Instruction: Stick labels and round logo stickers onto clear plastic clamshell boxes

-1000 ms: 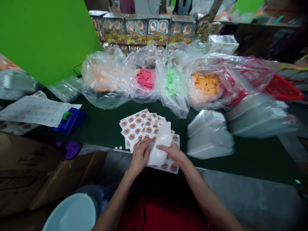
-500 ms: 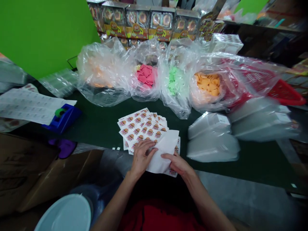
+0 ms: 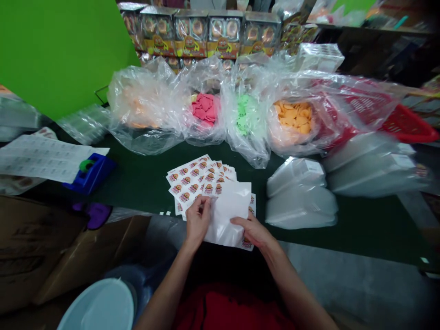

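Note:
A fanned stack of sticker sheets (image 3: 195, 176) with small burger pictures lies on the dark green table (image 3: 144, 176) in front of me. Over its near right part a white sheet (image 3: 229, 211) is held up by both hands. My left hand (image 3: 196, 221) pinches the sheet's left edge with fingers closed. My right hand (image 3: 251, 230) grips its lower right side, thumb on top.
Clear plastic bags hold orange (image 3: 294, 120), green (image 3: 246, 114), pink (image 3: 205, 108) and pale orange (image 3: 140, 107) pieces behind the stickers. White plastic-wrapped stacks (image 3: 299, 192) lie to the right. A blue tape dispenser (image 3: 90, 172) and label sheets (image 3: 44, 158) sit at left. Boxed toys (image 3: 206, 36) line the back.
The white sheet has been lifted and turned more upright over the stickers. My left hand slid from the sheet's middle to its left edge and closed into a pinch.

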The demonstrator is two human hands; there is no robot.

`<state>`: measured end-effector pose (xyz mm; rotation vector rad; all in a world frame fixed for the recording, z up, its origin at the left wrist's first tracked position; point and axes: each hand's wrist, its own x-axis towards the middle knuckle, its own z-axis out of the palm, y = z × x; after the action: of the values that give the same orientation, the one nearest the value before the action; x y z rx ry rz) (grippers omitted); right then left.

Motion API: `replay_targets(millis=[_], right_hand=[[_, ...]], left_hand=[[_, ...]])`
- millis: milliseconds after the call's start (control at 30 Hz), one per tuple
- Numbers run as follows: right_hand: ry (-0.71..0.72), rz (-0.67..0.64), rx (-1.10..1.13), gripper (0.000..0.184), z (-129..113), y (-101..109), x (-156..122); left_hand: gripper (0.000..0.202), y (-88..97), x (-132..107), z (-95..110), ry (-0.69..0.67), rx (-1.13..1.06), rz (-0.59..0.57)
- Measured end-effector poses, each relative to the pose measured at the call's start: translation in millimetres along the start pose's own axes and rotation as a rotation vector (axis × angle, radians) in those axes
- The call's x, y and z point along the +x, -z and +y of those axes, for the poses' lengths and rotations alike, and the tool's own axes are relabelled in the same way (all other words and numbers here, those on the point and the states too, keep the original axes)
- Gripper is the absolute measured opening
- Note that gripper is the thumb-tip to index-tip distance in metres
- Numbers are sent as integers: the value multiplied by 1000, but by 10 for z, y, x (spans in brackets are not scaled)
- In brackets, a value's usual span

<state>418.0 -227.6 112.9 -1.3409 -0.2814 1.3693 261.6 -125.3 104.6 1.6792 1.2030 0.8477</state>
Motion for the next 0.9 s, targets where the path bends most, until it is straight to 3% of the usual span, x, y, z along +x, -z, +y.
replay_targets(millis=[67, 167, 233, 300, 400, 500, 600, 700, 767, 833, 900], right_hand=[[128, 111, -104, 55, -46, 4, -59], [440, 317, -335, 77, -141, -33, -276], [643, 371, -475, 66, -181, -86, -438], [751, 299, -551, 42, -177, -145, -518], [704, 128, -551, 28, -100, -199, -395], [588, 95, -461, 22, -24, -201, -136], [498, 76, -255, 26, -17, -208, -5], [397, 71, -16, 33, -62, -229, -42], [359, 109, 74, 36, -110, -224, -104], [346, 155, 103, 35, -172, -192, -170], [356, 162, 83, 32, -244, -140, -236]], left_hand=[[30, 0, 34, -17, 30, -10, 41], [32, -20, 66, -29, 21, -19, 50], [33, -41, 71, -16, 8, -9, 46], [31, -61, 69, 12, -9, 25, 36], [29, -81, 60, 66, -28, 62, 37], [27, -89, 22, 127, -81, 69, 101], [19, -103, -73, 206, -334, 128, 155], [13, -138, -215, 305, -620, 196, 101], [15, -153, -306, 384, -711, 212, 57], [19, -140, -360, 478, -718, 194, 21], [27, -93, -354, 587, -632, 162, -24]])
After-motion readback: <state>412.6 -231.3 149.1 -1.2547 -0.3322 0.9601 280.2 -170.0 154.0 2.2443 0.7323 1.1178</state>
